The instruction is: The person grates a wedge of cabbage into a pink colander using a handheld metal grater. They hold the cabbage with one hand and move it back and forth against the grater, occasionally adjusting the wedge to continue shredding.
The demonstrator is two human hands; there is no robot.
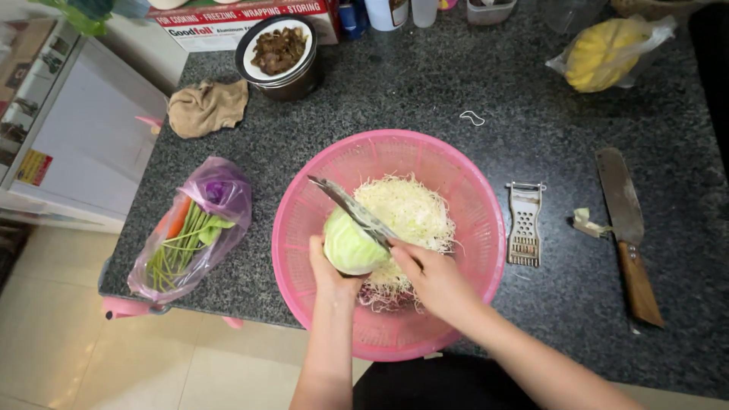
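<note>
My left hand (pixel 326 272) grips a pale green piece of cabbage (pixel 351 244) from below, over a pink plastic colander (pixel 319 197). My right hand (pixel 434 279) holds the handle of a flat metal shredding blade (pixel 351 206), which lies slanted across the top of the cabbage. A heap of fine shredded cabbage (pixel 414 212) fills the middle of the colander, right behind both hands. Some purple shreds show under the heap near my right wrist.
On the dark granite counter (pixel 471 83): a small metal grater (pixel 525 223) right of the colander, a cleaver with wooden handle (pixel 626 228), a clear bag of vegetables (pixel 190 231) at left, a brown cloth (pixel 206 108), a pot of dark food (pixel 279 53), a bagged yellow fruit (pixel 604 53).
</note>
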